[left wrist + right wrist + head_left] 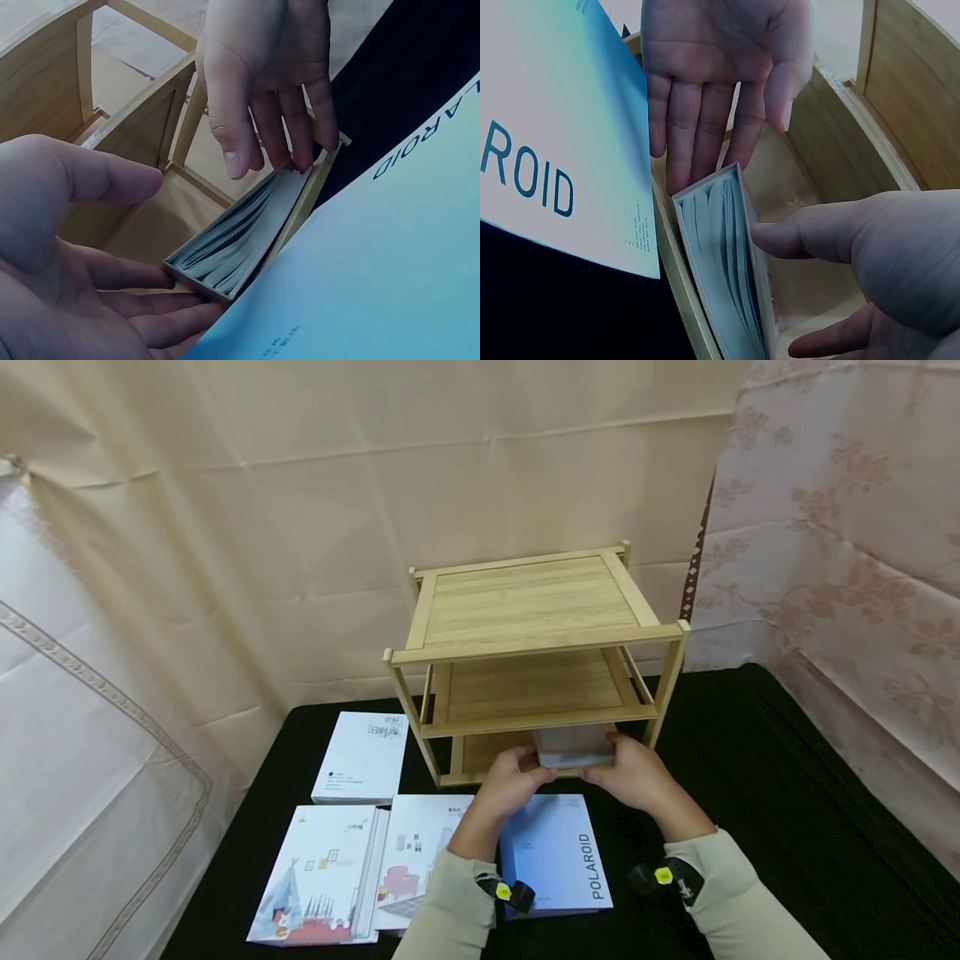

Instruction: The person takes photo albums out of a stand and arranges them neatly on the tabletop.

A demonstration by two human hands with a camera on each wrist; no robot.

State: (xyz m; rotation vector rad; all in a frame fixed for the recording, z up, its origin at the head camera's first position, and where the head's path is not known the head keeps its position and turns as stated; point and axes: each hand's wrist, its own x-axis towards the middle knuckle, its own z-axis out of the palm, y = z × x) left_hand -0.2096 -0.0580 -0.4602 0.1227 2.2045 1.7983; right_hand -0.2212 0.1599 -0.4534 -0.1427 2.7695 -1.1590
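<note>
A thick pale album (573, 747) lies low in the wooden rack (525, 602), at the front of the bottom shelf (483, 753). My left hand (504, 793) is at its left end. In the left wrist view its fairly straight fingers (161, 311) touch the album's corner, and the thumb stands away from it. On the opposite side my right hand (637, 777) reaches in. The right wrist view shows its thumb (802, 231) extended against the cover, with page edges facing the camera. The middle shelf overlaps the album's back part in the head view.
A blue POLAROID album (555, 852) lies in front of the rack, under my forearms. To the left are an album with a pink sofa (408, 852), stacked albums with a tent picture (315, 868) and a white album (363, 756). Curtains (487, 485) hang behind the black-covered table (787, 827).
</note>
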